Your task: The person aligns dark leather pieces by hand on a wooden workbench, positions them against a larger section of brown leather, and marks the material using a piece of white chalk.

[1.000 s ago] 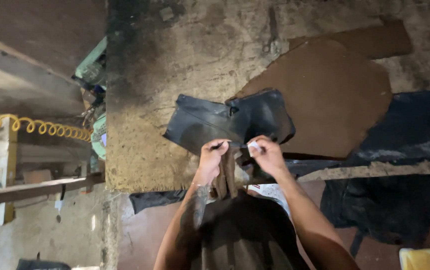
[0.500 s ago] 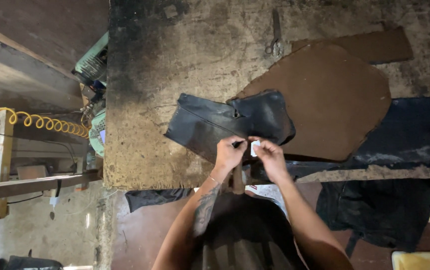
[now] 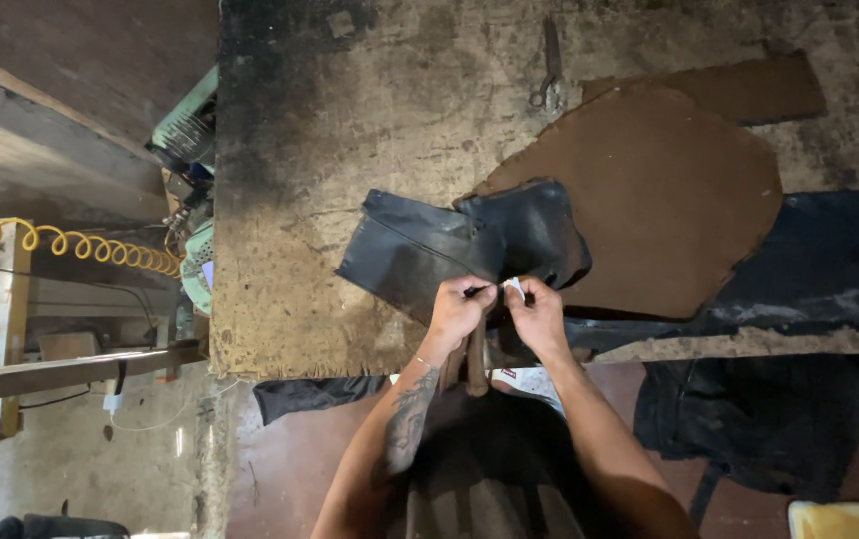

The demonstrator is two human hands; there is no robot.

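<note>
Centrally, at the near edge of a worn workbench (image 3: 349, 150), the left hand (image 3: 459, 311) and right hand (image 3: 537, 313) meet side by side, almost touching. Fingers of the right hand are pinched shut on a small white piece (image 3: 513, 287); fingers of the left hand are curled closed around a thin dark item, too small to identify. Both hands hover over the near edge of a black leather piece (image 3: 469, 245), which lies flat on the bench with one part folded over the other. Just behind and to the right of it, partly beneath it, lies a large brown leather sheet (image 3: 649, 190); a second dark sheet (image 3: 819, 265) extends further right, under the brown one. A pair of scissors (image 3: 549, 75) rests at the far side of the bench, well apart from the hands. Off the bench to the left, a yellow coiled hose (image 3: 80, 245) stretches across a side shelf
</note>
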